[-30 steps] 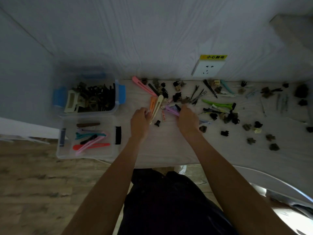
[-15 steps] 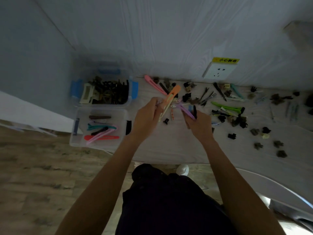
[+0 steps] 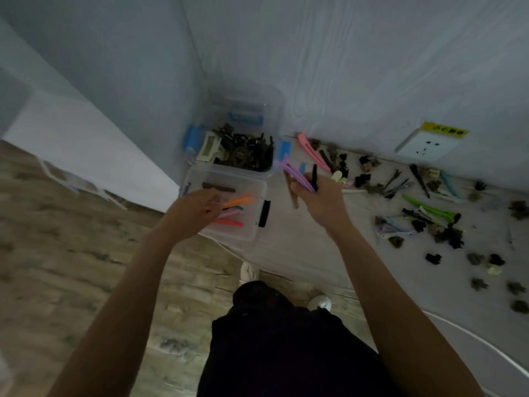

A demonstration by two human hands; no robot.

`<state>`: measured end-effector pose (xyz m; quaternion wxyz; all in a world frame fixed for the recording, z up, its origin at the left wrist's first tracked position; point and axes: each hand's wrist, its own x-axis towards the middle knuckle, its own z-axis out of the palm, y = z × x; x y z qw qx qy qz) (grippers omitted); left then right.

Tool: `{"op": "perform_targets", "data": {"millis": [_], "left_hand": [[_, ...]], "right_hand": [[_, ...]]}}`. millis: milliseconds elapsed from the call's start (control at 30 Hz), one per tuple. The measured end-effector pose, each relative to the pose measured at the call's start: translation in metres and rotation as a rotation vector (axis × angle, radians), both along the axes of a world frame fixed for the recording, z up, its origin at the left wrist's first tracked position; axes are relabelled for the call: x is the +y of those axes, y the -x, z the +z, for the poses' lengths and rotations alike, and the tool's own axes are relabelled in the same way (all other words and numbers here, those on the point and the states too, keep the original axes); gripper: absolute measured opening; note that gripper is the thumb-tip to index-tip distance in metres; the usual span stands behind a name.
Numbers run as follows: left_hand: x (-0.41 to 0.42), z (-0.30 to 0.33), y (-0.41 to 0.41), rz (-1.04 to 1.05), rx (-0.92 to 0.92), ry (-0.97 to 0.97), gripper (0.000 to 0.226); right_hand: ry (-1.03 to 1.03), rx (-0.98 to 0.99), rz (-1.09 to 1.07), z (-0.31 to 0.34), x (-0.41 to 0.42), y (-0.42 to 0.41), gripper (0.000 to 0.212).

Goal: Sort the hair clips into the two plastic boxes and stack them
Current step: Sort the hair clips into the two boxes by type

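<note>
The left hand (image 3: 197, 209) had swung from the worktop (image 3: 329, 242) over the near box (image 3: 256, 207), fingers still pinching the orange clip (image 3: 239, 201), while the right hand (image 3: 320, 196) gripped purple and black clips (image 3: 294, 174), so the sorting went on

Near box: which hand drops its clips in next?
Left. The left hand is already over the near box, orange clip inside its walls. The right hand holds its purple clip beside the box.

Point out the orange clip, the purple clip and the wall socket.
orange clip (image 3: 242, 200): head view, middle of its free end.
purple clip (image 3: 294, 174): head view, mid-length.
wall socket (image 3: 426, 146): head view, centre of faceplate.
</note>
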<state>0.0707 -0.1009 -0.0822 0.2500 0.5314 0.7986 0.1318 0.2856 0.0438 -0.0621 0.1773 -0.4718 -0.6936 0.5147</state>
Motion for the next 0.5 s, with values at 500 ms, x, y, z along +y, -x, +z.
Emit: {"op": "perform_targets", "data": {"millis": [500], "left_hand": [[-0.031, -0.014, -0.014, 0.277, 0.094, -0.286, 0.035]], "right_hand": [[-0.521, -0.531, 0.529, -0.028, -0.04, 0.121, 0.024]]}}
